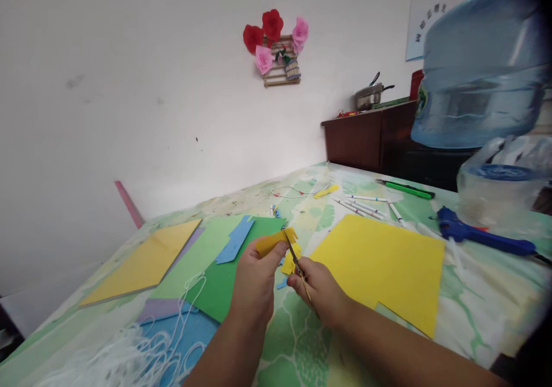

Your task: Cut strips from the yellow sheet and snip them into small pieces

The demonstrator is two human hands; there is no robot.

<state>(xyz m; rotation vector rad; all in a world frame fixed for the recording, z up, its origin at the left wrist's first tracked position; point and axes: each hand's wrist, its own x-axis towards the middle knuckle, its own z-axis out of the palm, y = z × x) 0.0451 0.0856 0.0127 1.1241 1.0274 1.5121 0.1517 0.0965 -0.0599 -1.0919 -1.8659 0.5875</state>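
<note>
Left hand [259, 272] pinches a small yellow paper strip [276, 239], thumb on top, held above the table [297, 341] near the middle of the view. Right hand [321, 286] grips the scissors [296, 259]; blades are at the strip's notched end. Can't tell how far the blades are apart. Yellow scraps [290, 262] sit just behind the scissors.

Right of the hands: large yellow sheet [383, 260], lower edge cut out in a step. Beyond it, white markers [366, 206], green cutter [407, 189], blue glue gun [483, 234].

Left side: dark green sheet [219, 289], light green sheet [185, 272], orange-yellow sheets [142, 260], small blue piece [235, 240] lying across the greens. Tangle of white cord [125, 355] at lower left, partly over a blue sheet [194, 332]. Paper flowers [272, 25] on the wall behind.
</note>
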